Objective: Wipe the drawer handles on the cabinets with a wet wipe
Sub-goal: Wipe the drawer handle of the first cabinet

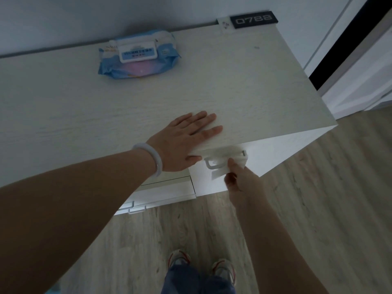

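Note:
My left hand (188, 139) lies flat on the front edge of the white cabinet top (148, 98), fingers straight, thumb over the edge. Just below, my right hand (239, 177) pinches a white wet wipe (224, 158) that is draped over the top drawer's grey bar handle (212, 165). The wipe covers the right part of that handle; its left corner shows bare. Lower drawers (169, 192) stick out at the left, with two more handles (135, 207) near the floor.
A blue pack of wet wipes (137, 55) lies at the back of the cabinet top. A black number plate (253, 19) stands at the back right corner. Wood floor (318, 198) spreads around, with my shoes (201, 264) below. A door frame (350, 52) is at the right.

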The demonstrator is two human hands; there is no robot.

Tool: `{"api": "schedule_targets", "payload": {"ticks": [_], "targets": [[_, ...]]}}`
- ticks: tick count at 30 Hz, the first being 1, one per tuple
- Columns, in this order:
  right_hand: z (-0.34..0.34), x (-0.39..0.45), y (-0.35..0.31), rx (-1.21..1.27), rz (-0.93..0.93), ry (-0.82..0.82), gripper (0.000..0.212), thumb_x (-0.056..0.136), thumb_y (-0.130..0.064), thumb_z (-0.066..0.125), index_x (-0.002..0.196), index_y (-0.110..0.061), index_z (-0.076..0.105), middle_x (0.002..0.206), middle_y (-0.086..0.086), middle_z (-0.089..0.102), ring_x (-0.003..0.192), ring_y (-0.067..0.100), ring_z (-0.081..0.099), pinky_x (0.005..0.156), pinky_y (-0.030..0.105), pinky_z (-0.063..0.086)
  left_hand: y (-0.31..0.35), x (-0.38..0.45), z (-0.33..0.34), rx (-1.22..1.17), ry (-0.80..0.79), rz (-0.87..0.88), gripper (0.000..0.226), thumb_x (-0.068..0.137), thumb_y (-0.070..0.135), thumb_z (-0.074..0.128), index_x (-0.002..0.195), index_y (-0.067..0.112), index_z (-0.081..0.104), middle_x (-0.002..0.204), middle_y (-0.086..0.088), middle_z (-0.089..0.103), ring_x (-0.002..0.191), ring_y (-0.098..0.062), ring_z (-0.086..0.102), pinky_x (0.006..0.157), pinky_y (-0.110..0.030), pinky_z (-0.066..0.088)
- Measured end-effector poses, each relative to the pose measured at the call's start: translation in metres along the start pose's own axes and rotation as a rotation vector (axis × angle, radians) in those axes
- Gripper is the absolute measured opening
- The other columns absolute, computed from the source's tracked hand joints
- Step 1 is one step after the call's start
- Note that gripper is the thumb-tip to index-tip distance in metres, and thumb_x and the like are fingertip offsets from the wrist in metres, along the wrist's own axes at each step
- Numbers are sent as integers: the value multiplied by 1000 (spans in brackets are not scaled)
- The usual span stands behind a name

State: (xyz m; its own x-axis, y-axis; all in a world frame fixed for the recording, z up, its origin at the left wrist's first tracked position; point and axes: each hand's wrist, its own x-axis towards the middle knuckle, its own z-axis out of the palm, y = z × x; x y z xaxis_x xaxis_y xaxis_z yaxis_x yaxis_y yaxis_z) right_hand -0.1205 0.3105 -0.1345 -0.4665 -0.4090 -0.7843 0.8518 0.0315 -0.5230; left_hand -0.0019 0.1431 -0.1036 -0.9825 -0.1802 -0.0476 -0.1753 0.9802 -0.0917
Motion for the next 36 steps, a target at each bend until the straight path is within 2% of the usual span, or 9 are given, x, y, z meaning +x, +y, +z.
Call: {"api": "schedule_targets", "payload": {"ticks": [4, 8, 13, 17, 19, 22, 29, 33, 36], "targets": [[-8, 9, -16, -12, -52, 50, 8, 86, -8, 70, 84, -7, 62, 85, 4, 64, 79, 14, 61, 73, 27, 53, 0, 0, 0, -6, 9, 1, 86, 87, 47, 54, 153, 28, 2, 162, -2, -3, 149, -20, -1, 121, -40, 8], [-13, 14, -28, 34, -97, 22, 14, 88, -8, 68, 98, -2, 63, 99, 9, 68, 96, 23, 67, 86, 45, 56, 0, 0, 0, -7, 16, 0, 86, 87, 46, 54, 153, 28, 3, 162, -2, -1, 149, -20, 1, 121, -40, 9], [-11, 3, -9, -15, -250, 50, 24, 86, -2, 67, 108, 6, 63, 98, 15, 71, 92, 25, 71, 86, 36, 58, 1, 0, -1, 1, 16, -4, 85, 87, 47, 53, 153, 27, 3, 162, -3, -2, 149, -20, 0, 121, -39, 6], [-16, 10, -12, -258, -413, 99, 5, 83, -6, 72, 86, -5, 69, 77, 7, 69, 76, 20, 68, 78, 33, 58, 1, 0, -1, 2, 9, -6, 85, 87, 47, 53, 153, 27, 2, 162, -2, -3, 149, -20, 0, 121, -39, 7], [-16, 17, -18, -399, -522, 134, 16, 79, -14, 76, 69, -7, 65, 66, 5, 57, 65, 19, 54, 75, 36, 55, 1, 1, -1, 1, 12, -4, 86, 87, 47, 54, 153, 27, 3, 162, -3, -2, 149, -21, 1, 121, -40, 8], [-17, 16, -14, -464, -594, 144, 30, 78, -17, 77, 60, -7, 55, 58, 2, 41, 61, 18, 38, 66, 33, 45, 1, 1, -2, 2, 11, -4, 85, 87, 47, 54, 153, 27, 4, 162, -3, -1, 149, -21, 1, 121, -39, 7], [-23, 10, -20, -656, -745, 108, 41, 82, -12, 71, 66, 8, 40, 58, 8, 28, 57, 17, 24, 48, 22, 21, 1, 1, -1, -3, 6, -4, 86, 87, 47, 54, 153, 28, 2, 162, -2, -2, 149, -20, 0, 121, -39, 7], [-18, 14, -23, -633, -736, 103, 45, 80, -13, 73, 61, 0, 34, 58, 7, 27, 59, 20, 24, 57, 31, 22, 1, 1, -2, 1, 7, -2, 86, 87, 46, 54, 153, 27, 3, 162, -3, -2, 149, -21, 1, 121, -40, 8], [-24, 8, -7, -549, -715, 119, 46, 80, -15, 75, 60, -1, 36, 59, 6, 26, 60, 21, 24, 57, 31, 23, 1, 1, -1, 1, 7, -4, 86, 87, 47, 54, 153, 27, 3, 162, -3, -2, 149, -20, 0, 121, -40, 7]]}}
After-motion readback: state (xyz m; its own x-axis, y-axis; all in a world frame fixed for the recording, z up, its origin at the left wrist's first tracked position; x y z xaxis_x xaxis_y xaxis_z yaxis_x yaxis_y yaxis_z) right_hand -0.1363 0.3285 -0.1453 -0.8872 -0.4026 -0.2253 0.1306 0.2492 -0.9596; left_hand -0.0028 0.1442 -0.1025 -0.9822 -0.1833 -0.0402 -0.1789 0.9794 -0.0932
